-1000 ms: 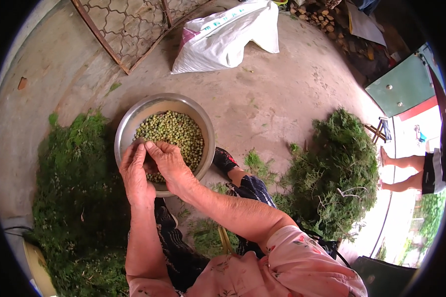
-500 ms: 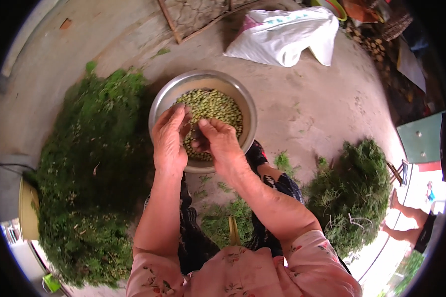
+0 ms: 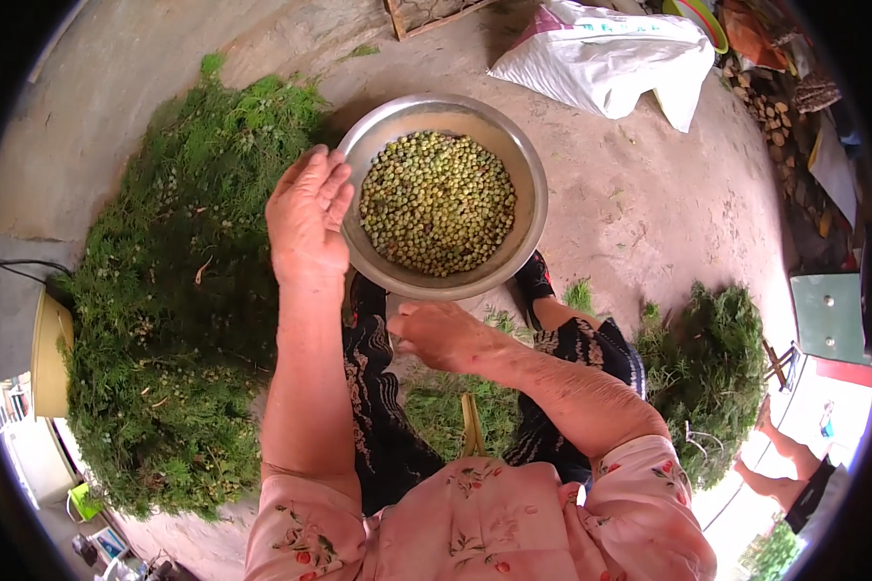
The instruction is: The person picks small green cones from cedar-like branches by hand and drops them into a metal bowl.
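Small round green fruits (image 3: 441,203) are filling the bottom of a steel basin (image 3: 455,119), which is sitting in front of the wearer's feet, and I am viewing them from above through the head camera. At the basin's left rim, the left hand (image 3: 308,218) is standing with its palm turned toward the bowl, fingers slightly bent and loosely apart, gripping nothing that I am seeing; whether the fingertips are touching the metal, I cannot tell. Just below the basin, the right hand (image 3: 446,337) is hovering over the wearer's lap side with its fingers curling inward, and its back is hiding from me whether anything is inside.

To the left, a large heap of feathery green branches (image 3: 174,320) is spreading over the concrete floor (image 3: 649,184); a smaller heap of cut greenery (image 3: 712,368) is lying to the right. Beyond the basin, a white woven sack (image 3: 610,58) is slumping on the floor. At the right edge, another person's bare legs (image 3: 780,450) are showing.
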The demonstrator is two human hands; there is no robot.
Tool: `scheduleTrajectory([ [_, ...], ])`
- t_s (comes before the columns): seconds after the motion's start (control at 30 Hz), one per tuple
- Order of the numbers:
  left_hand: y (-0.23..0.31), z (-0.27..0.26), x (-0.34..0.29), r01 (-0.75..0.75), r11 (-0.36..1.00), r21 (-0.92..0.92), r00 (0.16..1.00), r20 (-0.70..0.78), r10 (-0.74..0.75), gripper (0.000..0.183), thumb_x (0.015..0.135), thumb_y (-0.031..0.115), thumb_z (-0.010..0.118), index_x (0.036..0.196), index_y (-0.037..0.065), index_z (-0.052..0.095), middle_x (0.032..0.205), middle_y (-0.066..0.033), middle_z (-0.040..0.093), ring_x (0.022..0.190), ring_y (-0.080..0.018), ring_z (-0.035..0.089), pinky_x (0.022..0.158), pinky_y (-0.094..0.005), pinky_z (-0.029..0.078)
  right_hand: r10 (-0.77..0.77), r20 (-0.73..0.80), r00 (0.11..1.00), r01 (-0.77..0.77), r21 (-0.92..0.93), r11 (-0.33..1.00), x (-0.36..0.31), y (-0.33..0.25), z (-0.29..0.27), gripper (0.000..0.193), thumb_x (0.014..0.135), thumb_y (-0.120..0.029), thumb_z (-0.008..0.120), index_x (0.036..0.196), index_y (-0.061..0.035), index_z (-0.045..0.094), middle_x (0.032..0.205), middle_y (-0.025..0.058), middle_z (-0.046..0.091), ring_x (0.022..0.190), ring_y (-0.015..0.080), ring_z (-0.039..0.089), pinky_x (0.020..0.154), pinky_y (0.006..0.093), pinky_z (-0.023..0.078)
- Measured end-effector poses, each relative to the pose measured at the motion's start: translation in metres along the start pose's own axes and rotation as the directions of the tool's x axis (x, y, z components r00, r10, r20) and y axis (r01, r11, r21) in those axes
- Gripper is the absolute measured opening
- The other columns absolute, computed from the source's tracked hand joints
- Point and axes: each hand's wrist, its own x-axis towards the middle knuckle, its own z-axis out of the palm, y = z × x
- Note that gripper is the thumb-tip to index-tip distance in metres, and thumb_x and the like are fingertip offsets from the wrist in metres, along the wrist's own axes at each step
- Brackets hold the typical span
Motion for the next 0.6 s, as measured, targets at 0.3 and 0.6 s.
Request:
scheduleTrajectory([
  [0.3,-0.054,0.022,-0.089,-0.648,0.650,0.396,0.518,0.856,-0.006,0.019,0.077,0.014,0.061,0.091,0.003,0.058,0.082,-0.0110,0.059,0.075,-0.0240,0.058,0.067,-0.0327,0.048,0.535,-0.058,0.843,-0.432,0.520,0.737,0.012,0.106,0.047,0.029,0.078,-0.021,0.057,0.096,0.0004,0.052,0.098,0.0199,0.055,0.091,0.0331,0.053,0.078,0.0408,0.043],
  [0.6,-0.031,-0.004,-0.101,-0.904,0.181,0.386,0.370,0.922,-0.117,0.027,0.066,0.012,0.056,0.089,-0.003,0.054,0.076,-0.0091,0.051,0.065,-0.0187,0.051,0.056,-0.0293,0.042,0.707,-0.518,0.482,-0.622,0.367,0.692,0.091,0.207,0.108,0.038,0.073,-0.020,0.061,0.104,-0.0005,0.053,0.099,0.0236,0.054,0.091,0.0398,0.051,0.077,0.0432,0.042],
])
